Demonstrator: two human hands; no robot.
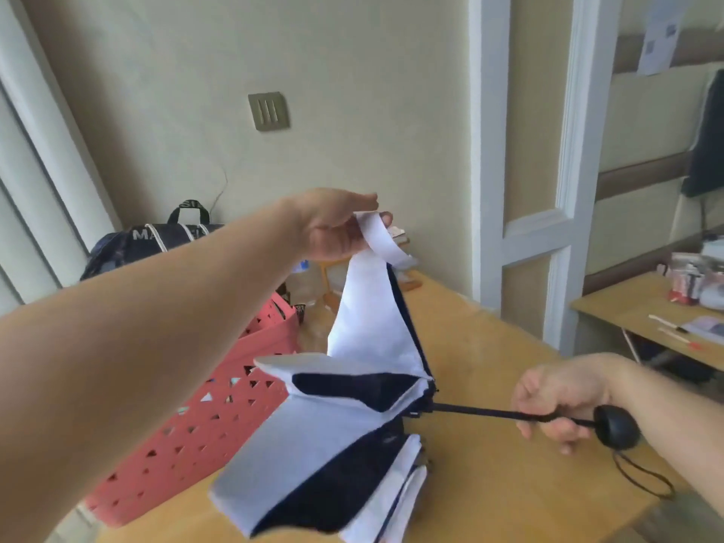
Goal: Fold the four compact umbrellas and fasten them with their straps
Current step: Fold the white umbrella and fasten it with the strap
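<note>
A red perforated basket point(188, 417) stands at left on the wooden table point(489, 339); the left hand point(333, 225) pinches the white strap point(382, 237) of the white-and-navy umbrella point(352, 425) above it, while the right hand point(556, 401) grips the black shaft point(482, 412)

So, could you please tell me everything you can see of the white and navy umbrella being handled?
The umbrella is a compact one with white and navy fabric panels, collapsed but loose and unfastened. Its canopy hangs over the wooden table, beside a pink basket. The left hand pinches its white strap, lifting one panel upward. The right hand grips the thin dark shaft near the round black handle, from which a wrist cord dangles.
</note>
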